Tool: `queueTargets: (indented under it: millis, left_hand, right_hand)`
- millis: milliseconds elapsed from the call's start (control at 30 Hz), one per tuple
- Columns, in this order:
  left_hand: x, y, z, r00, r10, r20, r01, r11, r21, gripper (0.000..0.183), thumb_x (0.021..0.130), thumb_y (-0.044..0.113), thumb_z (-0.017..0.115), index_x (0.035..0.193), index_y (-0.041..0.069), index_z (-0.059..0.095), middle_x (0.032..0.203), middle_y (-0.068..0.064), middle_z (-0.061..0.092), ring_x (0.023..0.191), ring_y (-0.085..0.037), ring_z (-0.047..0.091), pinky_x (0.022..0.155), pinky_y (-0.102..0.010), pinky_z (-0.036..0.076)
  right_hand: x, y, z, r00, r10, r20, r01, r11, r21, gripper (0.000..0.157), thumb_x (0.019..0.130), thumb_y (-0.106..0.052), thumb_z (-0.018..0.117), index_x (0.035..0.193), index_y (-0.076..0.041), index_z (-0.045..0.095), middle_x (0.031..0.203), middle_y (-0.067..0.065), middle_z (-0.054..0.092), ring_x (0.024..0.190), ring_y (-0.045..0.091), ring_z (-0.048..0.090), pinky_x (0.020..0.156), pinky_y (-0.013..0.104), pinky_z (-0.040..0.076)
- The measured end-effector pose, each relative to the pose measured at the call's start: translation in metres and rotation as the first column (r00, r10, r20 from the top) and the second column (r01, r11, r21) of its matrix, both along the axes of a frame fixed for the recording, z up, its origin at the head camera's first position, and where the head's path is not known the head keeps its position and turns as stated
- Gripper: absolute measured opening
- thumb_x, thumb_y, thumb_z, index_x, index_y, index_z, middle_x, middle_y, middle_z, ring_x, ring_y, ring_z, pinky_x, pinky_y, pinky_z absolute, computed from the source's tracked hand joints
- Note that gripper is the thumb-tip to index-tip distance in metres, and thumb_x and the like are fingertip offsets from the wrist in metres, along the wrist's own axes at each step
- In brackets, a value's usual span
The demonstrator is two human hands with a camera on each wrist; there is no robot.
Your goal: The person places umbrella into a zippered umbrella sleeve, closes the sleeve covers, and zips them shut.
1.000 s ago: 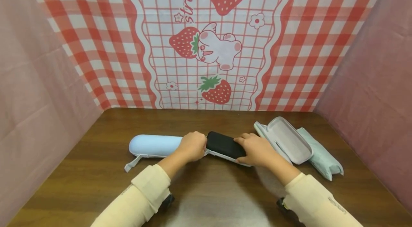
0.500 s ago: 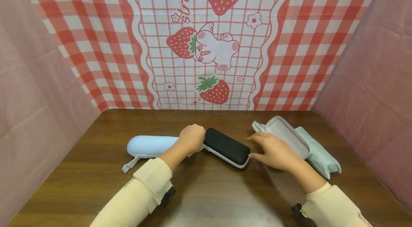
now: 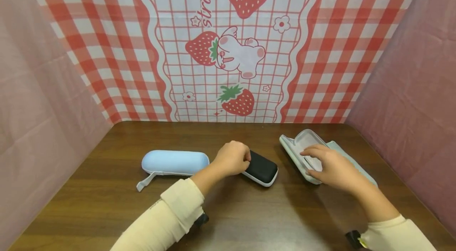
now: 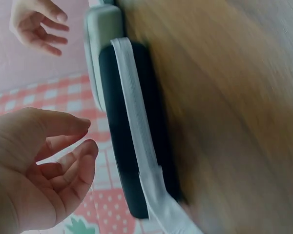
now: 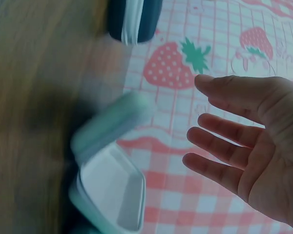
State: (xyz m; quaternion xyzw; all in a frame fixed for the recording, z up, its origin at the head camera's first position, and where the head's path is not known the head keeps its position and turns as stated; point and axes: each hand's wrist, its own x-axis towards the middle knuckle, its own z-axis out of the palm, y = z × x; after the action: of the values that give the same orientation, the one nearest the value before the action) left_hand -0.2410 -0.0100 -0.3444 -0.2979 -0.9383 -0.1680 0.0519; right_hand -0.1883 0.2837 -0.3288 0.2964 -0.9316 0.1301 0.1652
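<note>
A black zip case with a pale zip band lies closed in the middle of the table. Over its left end hovers my left hand; the left wrist view shows its fingers loosely bent beside the case, with nothing between them. A mint-green case stands unfolded to the right, its pale grey inside showing. My right hand is above that case and hides part of it. In the right wrist view its fingers are spread, hold nothing and stay apart from the mint case.
To the left lies a light blue rounded case with a strap. A mint pouch lies behind the right hand, partly covered. A checked strawberry cloth hangs behind the wooden table.
My right hand has come off the black case and moved right, over the mint case. My left hand has let go of the black case's left end and shifted right above it.
</note>
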Motion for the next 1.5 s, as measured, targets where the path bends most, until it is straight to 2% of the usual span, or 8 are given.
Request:
queueTargets:
  millis: [533,733,900,1000,1067,1233,1367,1500]
  left_hand:
    - [0.009,0.06,-0.003,0.99,-0.107,0.092,0.079,0.961,0.266,0.002,0.081,0.015,0.075,0.083,0.016,0.075,0.073,0.012,0.067,0.07,0.002,0.057,0.068,-0.014,0.044]
    - [0.006,0.08,0.0,0.988,-0.05,0.146,-0.003,0.939,0.343,0.015,0.081,0.016,0.077,0.095,0.012,0.074,0.078,0.008,0.067,0.073,-0.002,0.058,0.069,-0.014,0.044]
    - [0.0,0.101,0.003,0.968,0.015,0.251,-0.112,0.918,0.379,0.037,0.081,0.018,0.078,0.116,0.012,0.069,0.093,0.0,0.069,0.081,-0.007,0.059,0.069,-0.017,0.046]
    - [-0.004,0.114,0.005,0.927,0.036,0.374,-0.194,0.899,0.393,0.047,0.08,0.017,0.079,0.125,0.012,0.065,0.109,-0.002,0.067,0.092,-0.009,0.062,0.072,-0.02,0.049]
    - [-0.007,0.123,0.006,0.869,0.047,0.493,-0.291,0.854,0.431,0.051,0.079,0.014,0.08,0.127,0.01,0.062,0.111,-0.004,0.065,0.09,-0.014,0.065,0.07,-0.024,0.053]
    - [-0.017,0.14,0.007,0.708,0.048,0.704,-0.554,0.656,0.513,0.063,0.077,0.003,0.08,0.132,0.0,0.05,0.116,-0.015,0.057,0.082,-0.027,0.065,0.059,-0.037,0.057]
    - [-0.021,0.152,0.004,0.633,0.04,0.773,-0.661,0.547,0.513,0.077,0.077,0.001,0.079,0.142,0.004,0.038,0.13,-0.02,0.047,0.093,-0.032,0.062,0.055,-0.045,0.057]
    - [-0.022,0.162,-0.001,0.587,0.016,0.809,-0.705,0.5,0.502,0.088,0.076,-0.005,0.077,0.149,0.007,0.029,0.137,-0.021,0.04,0.095,-0.036,0.061,0.057,-0.049,0.056]
  right_hand:
    - [0.002,0.07,0.002,0.992,-0.115,-0.049,0.116,0.993,0.008,0.047,0.065,-0.009,0.088,0.107,0.001,0.069,0.106,0.018,0.065,0.09,0.036,0.064,0.07,0.051,0.051]
    - [-0.007,0.093,0.003,0.975,-0.202,0.094,0.198,0.979,0.045,0.049,0.07,-0.012,0.085,0.109,0.008,0.066,0.106,0.025,0.065,0.096,0.043,0.06,0.076,0.057,0.047]
    - [-0.015,0.109,0.008,0.913,-0.313,0.261,0.292,0.949,0.118,0.059,0.07,-0.019,0.084,0.112,0.015,0.06,0.1,0.028,0.065,0.084,0.039,0.062,0.07,0.055,0.049]
    - [-0.019,0.118,0.009,0.879,-0.353,0.321,0.325,0.936,0.136,0.065,0.07,-0.022,0.084,0.113,0.017,0.057,0.099,0.031,0.064,0.087,0.046,0.061,0.071,0.057,0.048]
    - [-0.021,0.123,0.008,0.867,-0.363,0.342,0.332,0.932,0.148,0.067,0.069,-0.025,0.085,0.112,0.018,0.057,0.102,0.034,0.063,0.092,0.051,0.059,0.074,0.059,0.047]
    - [-0.027,0.131,0.003,0.834,-0.354,0.423,0.315,0.935,0.162,0.073,0.071,-0.028,0.085,0.113,0.022,0.053,0.107,0.039,0.057,0.097,0.055,0.055,0.077,0.06,0.047]
    - [-0.031,0.134,-0.003,0.752,-0.342,0.563,0.316,0.937,0.147,0.083,0.076,-0.031,0.082,0.123,0.025,0.041,0.113,0.042,0.051,0.091,0.046,0.056,0.06,0.05,0.053]
    - [-0.034,0.133,-0.009,0.696,-0.341,0.632,0.326,0.934,0.144,0.092,0.077,-0.035,0.081,0.128,0.026,0.032,0.11,0.04,0.051,0.08,0.035,0.057,0.047,0.043,0.052]
